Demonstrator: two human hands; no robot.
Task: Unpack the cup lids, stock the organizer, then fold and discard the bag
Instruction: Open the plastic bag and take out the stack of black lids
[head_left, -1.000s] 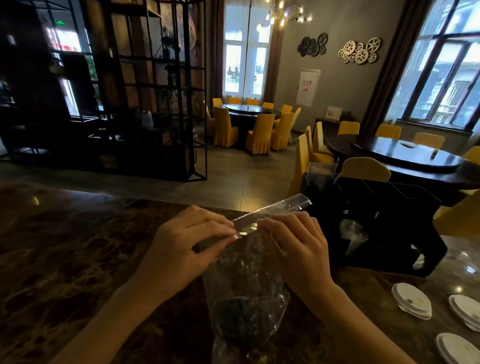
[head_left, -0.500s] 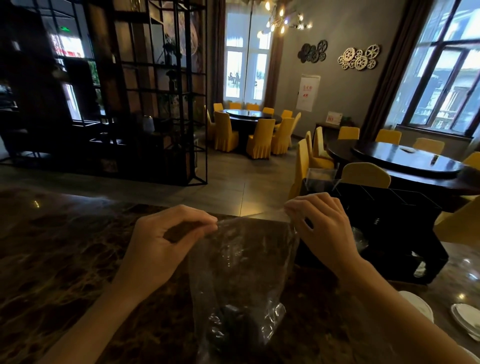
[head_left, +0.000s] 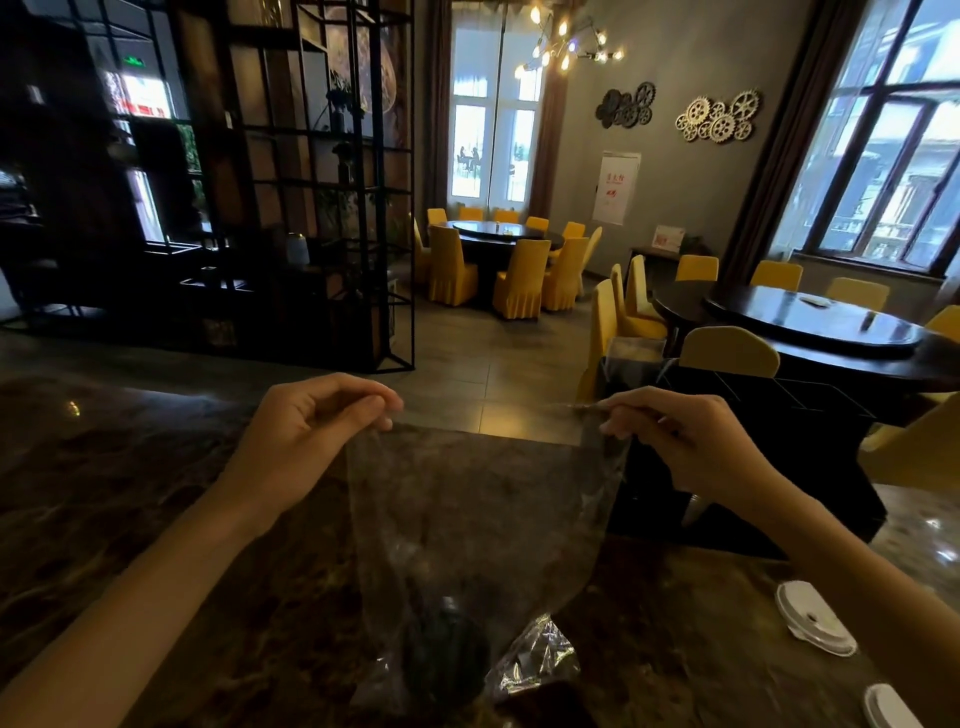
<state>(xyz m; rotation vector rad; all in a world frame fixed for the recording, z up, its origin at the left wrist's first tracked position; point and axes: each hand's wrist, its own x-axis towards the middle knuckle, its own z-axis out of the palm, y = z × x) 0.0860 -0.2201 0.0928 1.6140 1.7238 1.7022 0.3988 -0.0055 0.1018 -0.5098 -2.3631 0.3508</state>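
The dark marbled bench (head_left: 130, 493) fills the near half of my view, running from the left edge across to the right. On its far right side stands the black organizer (head_left: 769, 447), a boxy unit with open compartments along its top; what sits inside them I cannot make out in the dim light.

In front of me, over the middle of the bench, I hold the clear plastic bag (head_left: 478, 525) spread wide by its upper edge. It hangs down as a broad transparent sheet, and its lower end is crumpled and shiny near the bench surface at the near edge. Something dark shows through the bottom of the bag, but I cannot tell what it is.

My left hand (head_left: 306, 441) is pinching the bag's top left corner between thumb and fingers, the rest of the hand curled loosely. My right hand (head_left: 691, 441) pinches the top right corner the same way, just in front of the organizer's near left side. The two hands are well apart, with the bag's edge drawn taut between them.

On the bench to the near right lie white cup lids: one lid (head_left: 813, 618) sits flat beside my right forearm, and another lid (head_left: 891, 706) shows at the bottom right corner, partly cut off.
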